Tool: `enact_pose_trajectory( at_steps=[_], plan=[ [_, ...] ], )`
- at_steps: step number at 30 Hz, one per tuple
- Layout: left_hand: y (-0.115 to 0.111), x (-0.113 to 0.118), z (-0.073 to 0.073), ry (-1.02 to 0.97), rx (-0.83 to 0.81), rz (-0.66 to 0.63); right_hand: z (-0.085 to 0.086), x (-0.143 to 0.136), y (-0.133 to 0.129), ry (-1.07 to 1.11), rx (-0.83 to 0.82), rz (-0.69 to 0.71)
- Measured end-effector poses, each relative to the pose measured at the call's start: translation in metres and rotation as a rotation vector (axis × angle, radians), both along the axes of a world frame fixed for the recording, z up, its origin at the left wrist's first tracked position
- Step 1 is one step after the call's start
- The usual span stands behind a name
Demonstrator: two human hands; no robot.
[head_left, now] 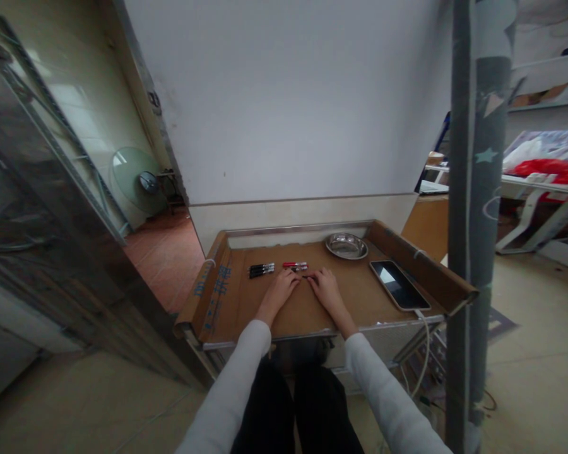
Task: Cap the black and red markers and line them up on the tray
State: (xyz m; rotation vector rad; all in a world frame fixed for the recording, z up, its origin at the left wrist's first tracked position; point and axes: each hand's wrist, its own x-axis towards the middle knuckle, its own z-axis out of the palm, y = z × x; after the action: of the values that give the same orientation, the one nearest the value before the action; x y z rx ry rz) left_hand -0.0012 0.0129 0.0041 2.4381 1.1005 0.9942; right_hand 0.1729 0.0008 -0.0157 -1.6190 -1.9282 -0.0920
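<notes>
Both my hands are close together over the cardboard-covered table (pixel 255 309). My left hand (pixel 283 289) has its fingers drawn together, and my right hand (pixel 325 287) pinches opposite it. A small dark piece (pixel 305 277) shows between the fingertips; it is too small to name. Just beyond the hands lie red markers (pixel 294 264), partly hidden by the left fingers. Left of them, several black markers (pixel 261 270) lie side by side in a bundle.
A round metal dish (pixel 346 246) stands at the back right. A phone (pixel 398 285) with a white cable (pixel 426 353) lies on the right. Raised cardboard sides (pixel 421 265) edge the table. A wrapped pole (pixel 483 189) stands to the right, and a white wall (pixel 293 107) behind.
</notes>
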Motion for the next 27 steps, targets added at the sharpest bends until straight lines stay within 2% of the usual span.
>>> enact_pose_trajectory(
  at_steps=[9, 16, 21, 24, 27],
  plan=[
    [0.011, 0.004, -0.008, -0.043, -0.022, 0.059, 0.011, -0.008, 0.001, -0.151, -0.009, -0.017],
    [0.008, 0.007, 0.001, -0.146, -0.053, 0.034, 0.017, -0.011, 0.001, -0.202, -0.005, -0.02],
    [0.006, 0.004, 0.009, -0.244, -0.171, -0.004, 0.019, -0.012, 0.0, -0.19, -0.017, -0.026],
    [0.008, 0.003, 0.009, -0.236, -0.202, 0.012, 0.022, -0.013, 0.0, -0.193, -0.017, -0.045],
    [0.01, 0.004, 0.004, -0.177, -0.157, 0.038, 0.023, -0.014, 0.001, -0.185, -0.017, -0.055]
  ],
)
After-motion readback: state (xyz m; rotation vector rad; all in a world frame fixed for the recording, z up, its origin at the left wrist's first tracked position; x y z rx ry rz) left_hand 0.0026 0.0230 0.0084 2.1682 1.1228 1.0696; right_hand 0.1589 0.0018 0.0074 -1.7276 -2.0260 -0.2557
